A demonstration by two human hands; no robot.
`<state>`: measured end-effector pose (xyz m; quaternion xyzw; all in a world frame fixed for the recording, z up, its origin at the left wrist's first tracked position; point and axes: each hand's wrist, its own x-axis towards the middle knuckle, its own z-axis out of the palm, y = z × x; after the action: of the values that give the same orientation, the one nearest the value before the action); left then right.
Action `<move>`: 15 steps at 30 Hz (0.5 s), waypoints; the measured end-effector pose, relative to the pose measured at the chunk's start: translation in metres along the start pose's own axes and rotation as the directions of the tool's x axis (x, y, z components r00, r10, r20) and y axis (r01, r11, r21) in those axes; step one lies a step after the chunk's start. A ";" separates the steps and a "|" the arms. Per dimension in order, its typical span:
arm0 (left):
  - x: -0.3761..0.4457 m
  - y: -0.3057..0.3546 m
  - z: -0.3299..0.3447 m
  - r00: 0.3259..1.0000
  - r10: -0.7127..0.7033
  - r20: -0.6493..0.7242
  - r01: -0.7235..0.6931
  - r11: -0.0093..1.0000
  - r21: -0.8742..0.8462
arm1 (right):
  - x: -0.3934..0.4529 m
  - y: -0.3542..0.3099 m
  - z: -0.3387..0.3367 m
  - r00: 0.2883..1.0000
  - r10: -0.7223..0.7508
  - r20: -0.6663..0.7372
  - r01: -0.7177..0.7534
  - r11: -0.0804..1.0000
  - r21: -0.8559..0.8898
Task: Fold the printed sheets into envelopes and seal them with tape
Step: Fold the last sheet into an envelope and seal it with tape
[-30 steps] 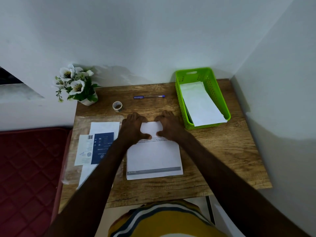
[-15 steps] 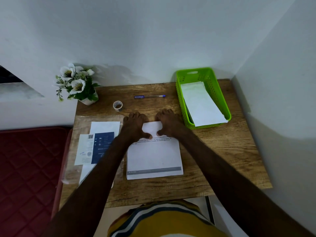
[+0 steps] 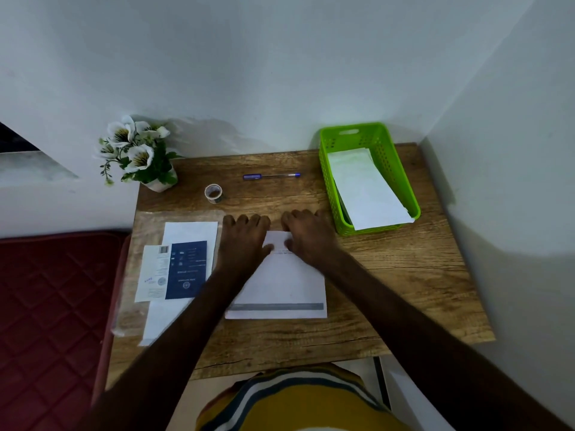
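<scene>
While far edge folds, you press left hand (image 3: 244, 241) and right hand (image 3: 306, 237), fingers flat, gripping nothing, pinning sheet (image 3: 280, 281) to bench (image 3: 404, 275) for crease.

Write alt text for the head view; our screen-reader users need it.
Both hands, left hand and right hand, press the far edge of a printed sheet on a wooden desk. Behind lie tape and a pen; a green basket holds paper at right.
</scene>
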<state>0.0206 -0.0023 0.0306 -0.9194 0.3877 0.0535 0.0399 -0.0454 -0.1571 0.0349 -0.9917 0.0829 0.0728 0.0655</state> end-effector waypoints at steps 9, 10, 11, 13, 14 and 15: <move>-0.037 0.009 0.029 0.987 0.098 -0.131 -0.121 0.976 -0.179 | -0.037 -0.003 0.039 0.976 -0.131 -0.171 0.114 0.988 -0.105; -0.040 0.010 0.033 0.989 0.097 -0.114 -0.118 0.972 -0.201 | -0.040 -0.003 0.043 0.980 -0.128 -0.153 0.112 0.988 -0.109; -0.042 0.010 0.037 0.991 0.096 -0.090 -0.114 0.968 -0.223 | -0.043 -0.004 0.046 0.984 -0.120 -0.135 0.107 0.989 -0.101; -0.046 0.009 0.046 0.995 0.094 -0.043 -0.102 0.962 -0.254 | -0.049 -0.007 0.051 0.990 -0.096 -0.104 0.092 0.995 -0.043; -0.047 0.008 0.049 0.995 0.098 -0.023 -0.100 0.963 -0.251 | -0.051 -0.009 0.053 0.993 -0.083 -0.090 0.082 0.997 -0.011; -0.048 0.007 0.053 0.995 0.104 -0.003 -0.102 0.965 -0.243 | -0.053 -0.010 0.055 0.995 -0.072 -0.074 0.073 0.997 0.009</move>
<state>-0.0211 0.0327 -0.0155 -0.8957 0.4253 0.1069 -0.0737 -0.1030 -0.1311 -0.0098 -0.9957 0.0494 0.0330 0.0709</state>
